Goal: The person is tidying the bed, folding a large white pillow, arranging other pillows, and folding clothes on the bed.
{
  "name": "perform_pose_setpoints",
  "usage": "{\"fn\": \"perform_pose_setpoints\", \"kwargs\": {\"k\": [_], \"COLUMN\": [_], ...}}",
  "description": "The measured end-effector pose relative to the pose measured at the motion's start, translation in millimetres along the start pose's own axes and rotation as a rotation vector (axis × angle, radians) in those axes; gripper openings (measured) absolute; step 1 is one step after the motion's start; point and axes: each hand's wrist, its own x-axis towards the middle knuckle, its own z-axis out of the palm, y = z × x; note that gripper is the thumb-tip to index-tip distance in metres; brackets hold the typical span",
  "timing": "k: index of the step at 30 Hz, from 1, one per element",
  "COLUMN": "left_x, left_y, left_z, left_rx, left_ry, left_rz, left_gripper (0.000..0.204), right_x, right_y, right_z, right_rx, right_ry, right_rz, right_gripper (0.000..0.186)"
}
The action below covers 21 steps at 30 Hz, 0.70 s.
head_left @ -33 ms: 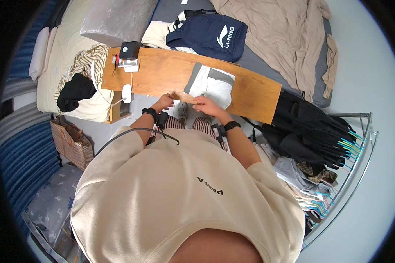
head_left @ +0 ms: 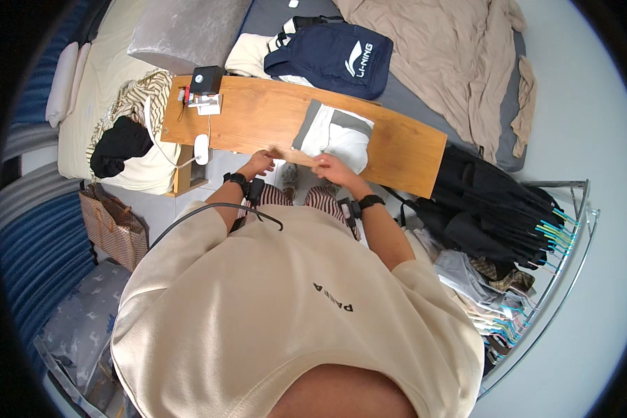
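Both hands are at the near edge of a long wooden table. My left hand has its fingers curled in, thumb and forefinger drawn together at the edge. To the right, my right hand is in a pinch just in front of a folded white and grey garment. Between the two hands the edge shows a paler, shadowed strip; whether a thin thing is stretched there I cannot tell. What the fingertips hold is too small to make out. Black straps with small devices circle both wrists.
A black box and a white charger with a cable are on the table's left. Behind it, a navy backpack lies on a bed. Black clothes hang from a metal rack at right. A checked bag stands at left.
My right hand has shifted slightly to the right along the table edge. My left hand has barely moved. The folded garment stays where it was.
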Motion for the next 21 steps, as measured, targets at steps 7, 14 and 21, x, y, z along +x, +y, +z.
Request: {"fn": "perform_pose_setpoints", "kwargs": {"k": [7, 14, 21], "left_x": [-3, 57, 87], "left_y": [36, 69, 75], "left_z": [30, 126, 152], "left_rx": [-0.136, -0.020, 0.138], "left_ry": [-0.163, -0.021, 0.096], "left_rz": [0.098, 0.316, 0.185], "left_gripper": [0.042, 0.073, 0.039], "right_x": [-51, -86, -126], "right_y": [84, 116, 155], "right_z": [-62, -32, -35], "right_rx": [0.070, 0.413, 0.450], "right_ry": [0.474, 0.379, 0.328], "right_rz": [0.423, 0.392, 0.524], "right_gripper": [0.032, 0.026, 0.027]}}
